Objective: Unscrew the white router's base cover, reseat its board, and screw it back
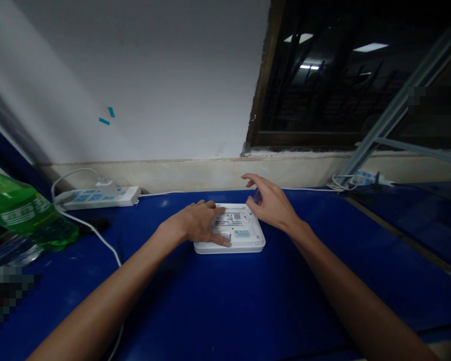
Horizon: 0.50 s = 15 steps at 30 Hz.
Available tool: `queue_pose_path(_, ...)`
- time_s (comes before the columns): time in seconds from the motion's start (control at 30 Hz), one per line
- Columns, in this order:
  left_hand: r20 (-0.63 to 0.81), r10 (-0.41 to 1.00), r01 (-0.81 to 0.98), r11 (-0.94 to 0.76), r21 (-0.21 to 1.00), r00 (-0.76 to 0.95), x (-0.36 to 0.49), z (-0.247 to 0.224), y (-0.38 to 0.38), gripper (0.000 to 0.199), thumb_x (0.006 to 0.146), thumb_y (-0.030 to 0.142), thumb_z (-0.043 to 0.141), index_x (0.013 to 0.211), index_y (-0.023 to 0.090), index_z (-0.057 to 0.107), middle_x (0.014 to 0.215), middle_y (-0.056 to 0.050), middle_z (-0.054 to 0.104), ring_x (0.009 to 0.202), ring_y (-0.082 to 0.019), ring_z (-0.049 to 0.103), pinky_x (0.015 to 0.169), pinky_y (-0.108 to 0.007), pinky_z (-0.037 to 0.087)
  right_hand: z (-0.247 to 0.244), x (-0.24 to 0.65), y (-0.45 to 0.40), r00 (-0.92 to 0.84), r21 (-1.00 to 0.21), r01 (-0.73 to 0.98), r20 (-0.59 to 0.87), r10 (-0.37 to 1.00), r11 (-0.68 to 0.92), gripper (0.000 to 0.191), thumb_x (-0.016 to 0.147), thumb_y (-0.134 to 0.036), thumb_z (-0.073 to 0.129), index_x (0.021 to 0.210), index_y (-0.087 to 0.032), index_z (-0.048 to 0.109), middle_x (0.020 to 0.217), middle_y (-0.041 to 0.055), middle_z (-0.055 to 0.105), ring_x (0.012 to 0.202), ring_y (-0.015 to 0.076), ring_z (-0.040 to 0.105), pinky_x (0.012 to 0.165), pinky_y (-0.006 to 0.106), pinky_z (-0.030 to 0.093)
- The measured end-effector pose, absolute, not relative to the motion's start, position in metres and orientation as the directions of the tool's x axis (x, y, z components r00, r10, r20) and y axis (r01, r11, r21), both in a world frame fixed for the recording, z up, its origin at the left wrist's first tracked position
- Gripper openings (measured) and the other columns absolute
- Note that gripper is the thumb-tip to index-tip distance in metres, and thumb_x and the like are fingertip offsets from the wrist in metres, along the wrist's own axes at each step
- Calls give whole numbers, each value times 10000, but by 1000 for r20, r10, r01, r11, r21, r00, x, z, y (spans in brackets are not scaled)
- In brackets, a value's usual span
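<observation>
Left grip (194,222) flat on white router (240,231) | right grip (270,203) beside far edge

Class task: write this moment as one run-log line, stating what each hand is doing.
left hand: flat on white router | right hand: holding small blue item above router | surface: blue tabletop

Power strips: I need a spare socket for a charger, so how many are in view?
2. One power strip lies left on the blue table top by the wall, with a white plug in it; the other lies far right among white cables. Others may be hidden.
</observation>
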<state>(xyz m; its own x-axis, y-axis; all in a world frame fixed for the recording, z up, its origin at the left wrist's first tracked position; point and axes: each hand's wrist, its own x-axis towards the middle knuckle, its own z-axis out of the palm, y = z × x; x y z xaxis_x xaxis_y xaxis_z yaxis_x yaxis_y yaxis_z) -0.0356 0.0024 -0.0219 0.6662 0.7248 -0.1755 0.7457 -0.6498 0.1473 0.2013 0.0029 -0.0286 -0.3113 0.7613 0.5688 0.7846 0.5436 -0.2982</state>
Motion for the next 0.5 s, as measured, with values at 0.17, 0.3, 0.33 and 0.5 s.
queue_pose_path(0.17, -183, 728, 751, -645, 145, 661, -35, -21, 2, 1047, 687, 880, 531, 1485, 218, 388, 1428, -163, 492, 1224, -403, 501, 1021, -523, 412, -28, 201, 4, -351, -332, 730, 568, 744, 598, 359, 885, -206, 533, 1243, -216, 556, 959, 55, 682, 728, 170, 614, 716, 309, 482)
queue_pose_path(0.3, -186, 726, 750, -644, 152, 662, -34, -19, 1, 1035, 698, 863, 542, 1484, 206, 391, 1424, -167, 493, 1216, -403, 504, 1017, -513, 409, -27, 201, 1, -351, -294, 761, 564, 748, 579, 576, 778, -101, 546, 1336, -234, 498, 1124, 78, 661, 785, 174, 624, 745, 314, 485)
queue_pose_path(0.33, -187, 725, 748, -645, 155, 663, -34, -19, 1, 1032, 699, 862, 541, 1482, 207, 394, 1423, -167, 493, 1215, -403, 504, 1016, -511, 407, -26, 201, 1, -348, -275, 780, 556, 755, 563, 542, 779, -116, 560, 1306, -239, 525, 1100, 71, 671, 783, 179, 625, 747, 321, 482)
queue_pose_path(0.5, -181, 726, 748, -642, 169, 664, -35, -21, 2, 1047, 682, 869, 551, 1486, 219, 385, 1428, -165, 488, 1210, -400, 506, 999, -498, 407, -28, 203, 3, -372, -320, 749, 522, 768, 580, 280, 907, -226, 533, 1178, -225, 606, 931, 54, 703, 735, 179, 626, 705, 315, 484)
